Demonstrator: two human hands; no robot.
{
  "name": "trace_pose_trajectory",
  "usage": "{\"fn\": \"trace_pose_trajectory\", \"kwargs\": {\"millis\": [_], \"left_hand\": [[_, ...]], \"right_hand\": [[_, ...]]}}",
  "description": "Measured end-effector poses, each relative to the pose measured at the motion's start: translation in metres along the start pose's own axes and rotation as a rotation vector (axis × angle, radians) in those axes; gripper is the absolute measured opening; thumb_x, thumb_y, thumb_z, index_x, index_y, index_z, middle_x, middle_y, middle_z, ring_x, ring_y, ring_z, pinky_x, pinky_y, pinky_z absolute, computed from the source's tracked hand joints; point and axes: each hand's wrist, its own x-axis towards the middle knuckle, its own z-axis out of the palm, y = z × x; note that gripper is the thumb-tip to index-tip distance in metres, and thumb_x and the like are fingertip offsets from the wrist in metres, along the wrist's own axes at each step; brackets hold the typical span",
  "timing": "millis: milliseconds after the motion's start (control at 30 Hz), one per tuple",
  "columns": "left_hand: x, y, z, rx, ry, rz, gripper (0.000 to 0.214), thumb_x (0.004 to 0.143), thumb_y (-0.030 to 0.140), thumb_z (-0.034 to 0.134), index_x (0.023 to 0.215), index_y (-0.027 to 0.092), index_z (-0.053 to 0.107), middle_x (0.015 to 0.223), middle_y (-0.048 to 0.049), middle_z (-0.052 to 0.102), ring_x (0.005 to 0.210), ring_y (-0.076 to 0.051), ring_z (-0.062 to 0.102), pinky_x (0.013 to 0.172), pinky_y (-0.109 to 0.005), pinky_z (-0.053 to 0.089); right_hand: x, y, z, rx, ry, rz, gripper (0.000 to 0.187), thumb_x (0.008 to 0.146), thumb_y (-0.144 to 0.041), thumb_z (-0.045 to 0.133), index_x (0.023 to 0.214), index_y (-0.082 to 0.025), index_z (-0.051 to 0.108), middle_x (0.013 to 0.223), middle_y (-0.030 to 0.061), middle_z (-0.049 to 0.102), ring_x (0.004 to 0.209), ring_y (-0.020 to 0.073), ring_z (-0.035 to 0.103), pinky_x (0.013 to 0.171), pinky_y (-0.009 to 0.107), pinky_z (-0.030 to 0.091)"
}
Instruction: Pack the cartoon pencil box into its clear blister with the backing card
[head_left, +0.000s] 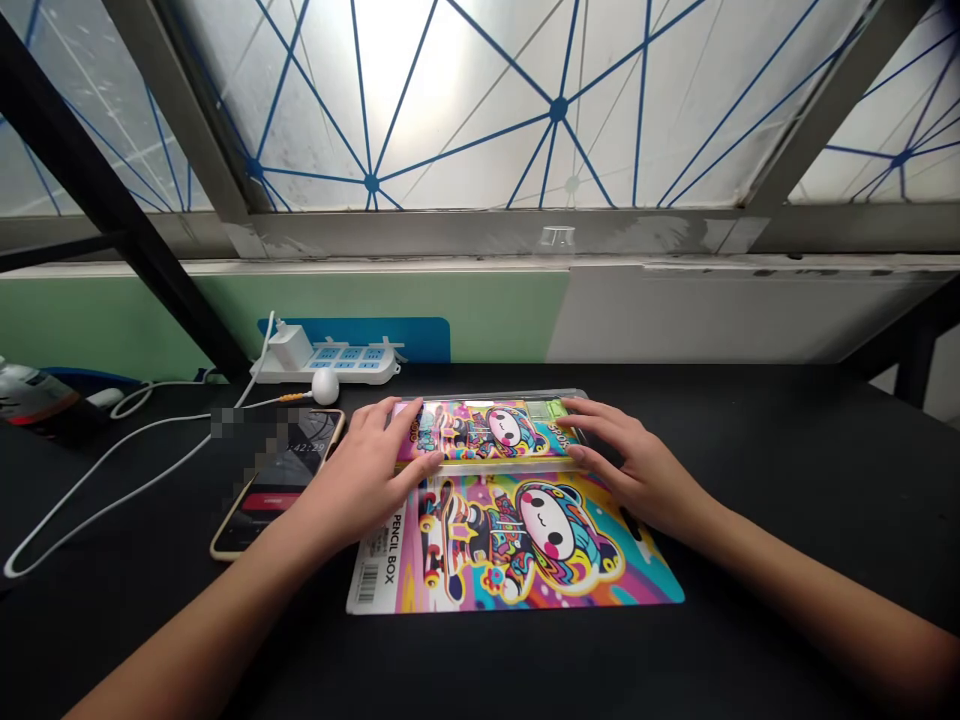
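Note:
A colourful pencil box (487, 432) with a cartoon character and a clear plastic cover lies sideways in front of me. My left hand (375, 465) holds its left end, thumb along the near edge and fingers over the top. At the opposite end, my right hand (619, 455) grips the box the same way, fingers reaching over the right corner. A flat printed card (525, 545) with the same character, a barcode and the words "PENCIL BOX" extends from beneath the box towards me. Whether card and box are joined cannot be told.
Left of my left hand lies a phone (289, 480), its screen lit and partly blurred out. A white cable (112, 435) loops across the black desk (795, 480). Behind are a power strip (349, 360) with a charger and a round white object (325, 386). A bottle (37, 395) lies far left.

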Motion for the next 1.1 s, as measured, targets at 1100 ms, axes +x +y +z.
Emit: {"fn": "trace_pose_trajectory", "kwargs": {"millis": [1100], "left_hand": [[0.018, 0.028, 0.005, 0.074, 0.002, 0.069, 0.067, 0.105, 0.056, 0.029, 0.158, 0.016, 0.034, 0.168, -0.0178, 0.023, 0.157, -0.033, 0.014, 0.120, -0.061, 0.025]], "right_hand": [[-0.017, -0.069, 0.010, -0.195, -0.239, 0.018, 0.027, 0.099, -0.046, 0.056, 0.090, -0.021, 0.054, 0.094, 0.0070, 0.063, 0.087, 0.0253, 0.059, 0.081, 0.042, 0.041]]}}
